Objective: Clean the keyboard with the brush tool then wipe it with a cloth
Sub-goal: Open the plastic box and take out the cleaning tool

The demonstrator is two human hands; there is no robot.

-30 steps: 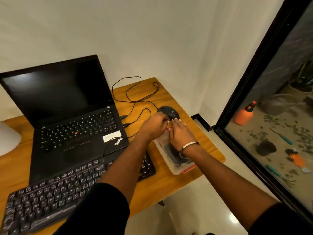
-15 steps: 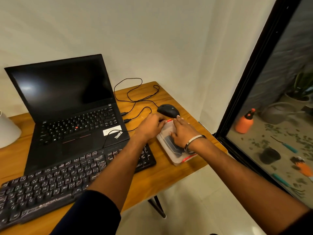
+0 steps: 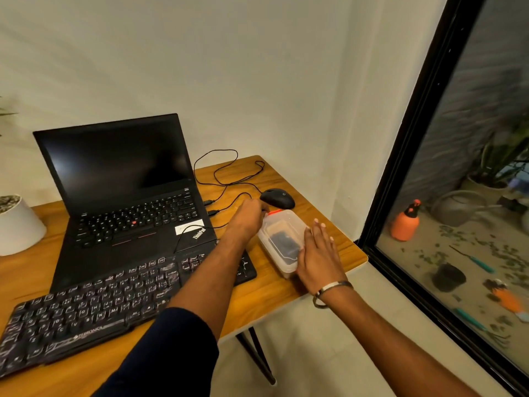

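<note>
A black external keyboard lies along the near left of the wooden desk, its keys dusted with pale smears. Right of it stands a clear plastic box with a red clip at its far end and something dark inside. My left hand grips the box's far left corner by the clip. My right hand rests flat against the box's near right side, fingers straight and together. Neither brush nor cloth can be made out as such.
An open black laptop sits behind the keyboard. A black mouse and its looping cable lie beyond the box. A white plant pot stands at the left. The desk edge is just right of the box, with a glass door beyond.
My right hand slid from the box's far end by the clip down to its near right side. My left hand stayed at the far corner. The camera pulled back and up.
</note>
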